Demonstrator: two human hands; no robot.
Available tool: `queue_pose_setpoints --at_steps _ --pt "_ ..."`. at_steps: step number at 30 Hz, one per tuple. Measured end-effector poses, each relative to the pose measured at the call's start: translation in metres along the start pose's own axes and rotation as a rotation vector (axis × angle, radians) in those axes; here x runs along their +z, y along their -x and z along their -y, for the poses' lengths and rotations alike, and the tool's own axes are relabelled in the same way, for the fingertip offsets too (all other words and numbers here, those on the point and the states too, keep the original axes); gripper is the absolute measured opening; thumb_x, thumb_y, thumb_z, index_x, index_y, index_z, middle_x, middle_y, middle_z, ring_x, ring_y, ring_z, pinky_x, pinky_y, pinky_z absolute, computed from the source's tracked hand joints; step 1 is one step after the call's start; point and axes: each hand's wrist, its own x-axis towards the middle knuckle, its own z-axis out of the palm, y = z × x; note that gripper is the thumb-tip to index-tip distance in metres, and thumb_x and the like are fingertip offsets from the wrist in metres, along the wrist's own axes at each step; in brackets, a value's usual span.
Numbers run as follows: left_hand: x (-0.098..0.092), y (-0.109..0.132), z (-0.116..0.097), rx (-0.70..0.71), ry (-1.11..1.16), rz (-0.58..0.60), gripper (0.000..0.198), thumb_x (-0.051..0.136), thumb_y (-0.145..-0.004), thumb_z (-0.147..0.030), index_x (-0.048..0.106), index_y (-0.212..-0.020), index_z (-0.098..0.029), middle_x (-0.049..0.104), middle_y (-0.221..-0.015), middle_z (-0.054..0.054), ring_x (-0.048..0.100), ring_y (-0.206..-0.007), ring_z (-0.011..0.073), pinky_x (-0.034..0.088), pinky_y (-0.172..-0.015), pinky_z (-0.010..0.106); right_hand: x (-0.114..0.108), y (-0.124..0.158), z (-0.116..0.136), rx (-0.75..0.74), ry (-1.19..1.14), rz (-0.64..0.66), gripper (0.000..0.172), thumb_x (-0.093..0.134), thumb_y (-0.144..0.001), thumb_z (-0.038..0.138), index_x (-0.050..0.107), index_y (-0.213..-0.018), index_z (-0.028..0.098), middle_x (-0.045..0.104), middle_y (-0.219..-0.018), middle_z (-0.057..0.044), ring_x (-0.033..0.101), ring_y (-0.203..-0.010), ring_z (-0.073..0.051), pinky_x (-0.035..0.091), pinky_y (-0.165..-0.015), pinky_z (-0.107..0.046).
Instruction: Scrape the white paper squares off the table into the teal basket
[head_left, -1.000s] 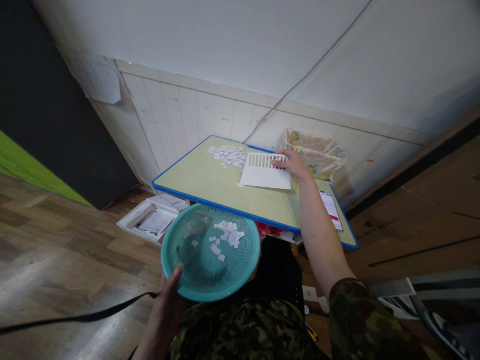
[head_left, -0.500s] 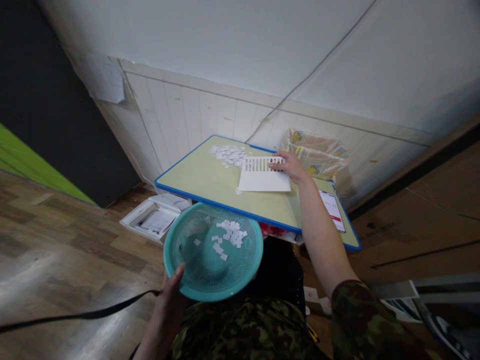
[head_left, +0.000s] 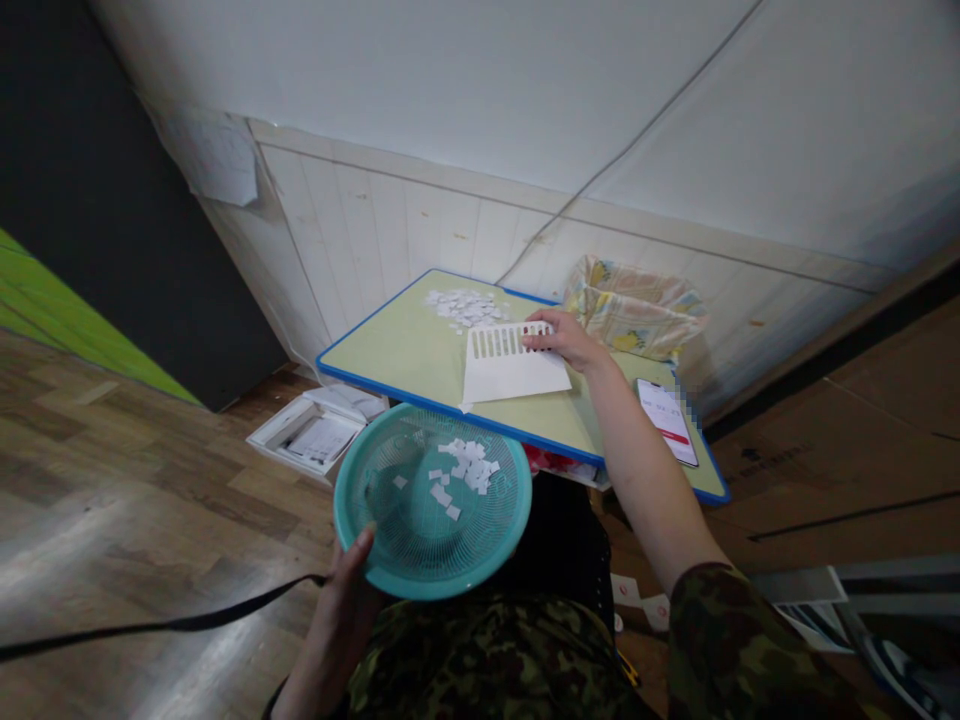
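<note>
My left hand grips the rim of a round turquoise plastic basket, thumb over the edge and the other fingers hidden beneath. Small white paper pieces lie scattered in it. The basket sits against the near edge of a small yellow-green table with a blue border. My right hand is closed on the slotted end of a flat white board. The board's plain edge rests close to the table's front edge, just above the basket. Behind the board lies a heap of white paper pieces.
A cloth-lined basket stands by the wall at the table's back right. A phone lies on the table's right end. Below left is an open white box on the floor. A large cardboard panel rises at the right.
My right hand has drawn the white board toward the table's front edge and slightly left. A few paper pieces moved along with its edge. My left hand still holds the basket.
</note>
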Motion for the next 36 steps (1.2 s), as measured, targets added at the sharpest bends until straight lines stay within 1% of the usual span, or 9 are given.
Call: queue_pose_setpoints --at_steps 4,8,10,14,19,21,27,33,36 --pt "0.003 0.003 -0.001 0.016 -0.002 -0.014 0.096 0.091 -0.069 -0.038 0.052 -0.156 -0.029 0.078 -0.132 0.011 0.065 -0.129 0.0439 0.057 -0.103 0.054 0.003 0.001 0.003 -0.016 0.013 0.001 0.055 0.094 -0.054 0.050 0.073 -0.094 0.018 0.069 -0.080 0.000 0.060 -0.073 -0.018 0.044 -0.065 -0.028" --pt "0.008 0.007 -0.003 0.018 -0.029 -0.033 0.089 0.088 -0.071 -0.040 0.056 -0.154 -0.031 0.077 -0.133 0.011 0.064 -0.130 0.0452 0.057 -0.102 0.056 0.004 0.002 0.005 -0.011 -0.012 0.002 0.053 0.095 -0.055 0.047 0.073 -0.092 0.018 0.068 -0.077 0.001 0.058 -0.070 -0.016 0.042 -0.065 -0.028" --pt "0.010 0.009 -0.004 0.025 -0.043 -0.037 0.089 0.089 -0.070 -0.041 0.057 -0.153 -0.030 0.077 -0.134 0.012 0.064 -0.129 0.0465 0.057 -0.102 0.057 0.005 0.003 0.007 -0.008 -0.012 0.015 0.053 0.095 -0.054 0.046 0.072 -0.092 0.017 0.068 -0.077 0.001 0.057 -0.069 -0.015 0.041 -0.064 -0.028" --pt "0.010 0.009 -0.004 0.007 -0.038 -0.034 0.091 0.089 -0.070 -0.040 0.055 -0.153 -0.026 0.077 -0.133 0.014 0.062 -0.131 0.0474 0.056 -0.103 0.058 0.009 0.003 0.009 -0.004 -0.007 0.042 0.054 0.095 -0.055 0.047 0.072 -0.094 0.017 0.068 -0.077 0.001 0.058 -0.069 -0.016 0.041 -0.064 -0.028" --pt "0.009 0.009 -0.004 0.044 -0.023 -0.010 0.097 0.089 -0.071 -0.038 0.049 -0.158 -0.031 0.071 -0.143 0.012 0.061 -0.132 0.0459 0.055 -0.104 0.056 0.006 0.003 0.006 0.014 -0.029 0.035 0.055 0.096 -0.054 0.046 0.073 -0.095 0.017 0.069 -0.078 0.001 0.059 -0.068 -0.016 0.043 -0.065 -0.029" --pt "0.010 0.011 -0.005 0.044 -0.031 -0.014 0.097 0.089 -0.071 -0.038 0.048 -0.159 -0.031 0.071 -0.144 0.012 0.062 -0.132 0.0458 0.056 -0.104 0.055 0.004 0.003 0.004 0.027 -0.039 0.032 0.055 0.096 -0.053 0.045 0.073 -0.095 0.018 0.069 -0.077 0.001 0.059 -0.067 -0.016 0.043 -0.065 -0.029" --pt "0.016 0.016 -0.008 0.031 -0.012 -0.022 0.089 0.089 -0.072 -0.036 0.056 -0.153 -0.027 0.073 -0.140 0.014 0.063 -0.130 0.0478 0.056 -0.104 0.057 0.006 0.003 0.006 0.025 -0.019 0.020 0.054 0.096 -0.053 0.048 0.073 -0.092 0.019 0.069 -0.077 0.000 0.059 -0.068 -0.017 0.043 -0.063 -0.029" --pt "0.018 0.018 -0.010 0.030 0.014 0.014 0.095 0.091 -0.069 -0.034 0.052 -0.156 -0.031 0.070 -0.145 0.015 0.064 -0.129 0.0465 0.055 -0.103 0.057 0.016 0.005 0.012 0.033 -0.024 0.086 0.056 0.096 -0.051 0.049 0.072 -0.092 0.019 0.069 -0.078 0.001 0.059 -0.068 -0.017 0.044 -0.064 -0.029" --pt "0.017 0.018 -0.009 0.033 0.008 0.011 0.093 0.090 -0.071 -0.035 0.053 -0.156 -0.031 0.070 -0.145 0.014 0.064 -0.129 0.0464 0.055 -0.104 0.057 0.015 0.005 0.010 0.032 -0.026 0.077 0.055 0.096 -0.052 0.047 0.072 -0.093 0.019 0.069 -0.078 0.001 0.059 -0.068 -0.016 0.043 -0.063 -0.028"
